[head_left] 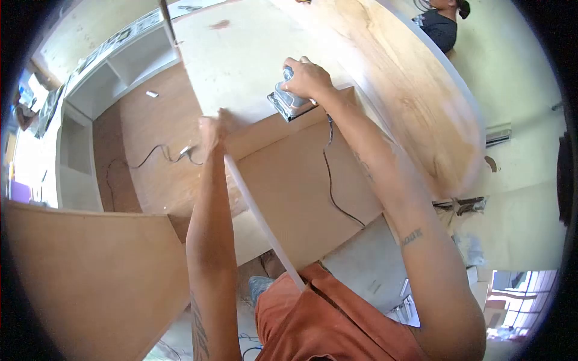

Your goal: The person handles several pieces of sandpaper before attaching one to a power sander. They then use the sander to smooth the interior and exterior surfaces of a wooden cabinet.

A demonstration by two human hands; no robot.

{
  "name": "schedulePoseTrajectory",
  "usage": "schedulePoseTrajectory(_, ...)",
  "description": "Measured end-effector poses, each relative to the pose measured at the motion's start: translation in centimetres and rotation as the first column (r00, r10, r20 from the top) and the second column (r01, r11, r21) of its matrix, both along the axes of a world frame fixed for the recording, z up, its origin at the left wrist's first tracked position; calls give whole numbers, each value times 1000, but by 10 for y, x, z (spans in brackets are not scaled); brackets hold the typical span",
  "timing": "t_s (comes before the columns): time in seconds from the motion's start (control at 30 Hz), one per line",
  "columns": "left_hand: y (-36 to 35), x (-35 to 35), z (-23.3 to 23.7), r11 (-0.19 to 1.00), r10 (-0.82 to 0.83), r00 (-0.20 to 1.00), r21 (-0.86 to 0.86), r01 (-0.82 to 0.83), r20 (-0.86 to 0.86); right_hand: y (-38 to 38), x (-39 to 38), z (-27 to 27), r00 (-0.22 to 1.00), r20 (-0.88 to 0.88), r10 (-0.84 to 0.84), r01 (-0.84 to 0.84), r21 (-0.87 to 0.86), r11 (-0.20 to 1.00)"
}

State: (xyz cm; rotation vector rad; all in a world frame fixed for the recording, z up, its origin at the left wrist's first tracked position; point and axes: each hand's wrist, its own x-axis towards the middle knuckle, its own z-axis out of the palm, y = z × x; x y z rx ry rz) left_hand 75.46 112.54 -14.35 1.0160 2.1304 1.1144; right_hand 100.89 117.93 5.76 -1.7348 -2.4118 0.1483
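A grey and blue electric sander [290,101] is in my right hand [308,78], whose fingers wrap over its top. The sander is at the front edge of a pale, whitish panel [241,66], beside the open box-like compartment [295,174]. From the sander a black cord [328,162] hangs down into that compartment. My left hand [214,133] is closed on the panel's corner, at the upper end of a thin white-edged divider [259,213]. Its fingers are partly blurred.
A curved wooden panel [415,90] stands at the right. White shelving [117,72] is at the upper left, with a cable [144,157] on the brown board [156,120]. A large wooden panel [102,277] fills the lower left. Another person [439,27] is at the upper right.
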Motion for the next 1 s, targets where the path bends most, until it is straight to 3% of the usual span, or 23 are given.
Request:
schedulePoseTrajectory(0.13, -18, 31, 57, 977, 170, 970, -101, -189, -174, 33, 39, -6, 995, 39, -92, 90, 58, 994)
schedulePoseTrajectory(0.2, -21, 33, 62, 975, 165, 973, -120, -185, -164, 48, 59, -5, 993, 31, -118, 116, 43, 992)
schedulePoseTrajectory(0.27, -15, 35, 52, 974, 208, 950, -44, -224, -235, 54, 74, 4, 987, 58, -147, 145, 41, 989)
schedulePoseTrajectory(0.5, -17, 33, 51, 976, 194, 954, -53, -211, -228, 91, 102, -2, 975, 134, -177, 167, 88, 982)
schedulePoseTrajectory(0.6, -20, 32, 56, 984, 158, 977, -61, -168, -143, 101, 109, -7, 986, 123, -114, 104, 91, 990)
schedulePoseTrajectory(0.7, -19, 30, 57, 976, 164, 974, -115, -183, -158, 108, 112, -11, 984, 132, -116, 99, 130, 987)
schedulePoseTrajectory(1.0, -19, 28, 51, 980, 174, 965, -60, -189, -197, 120, 126, -10, 996, 60, -70, 60, 155, 986)
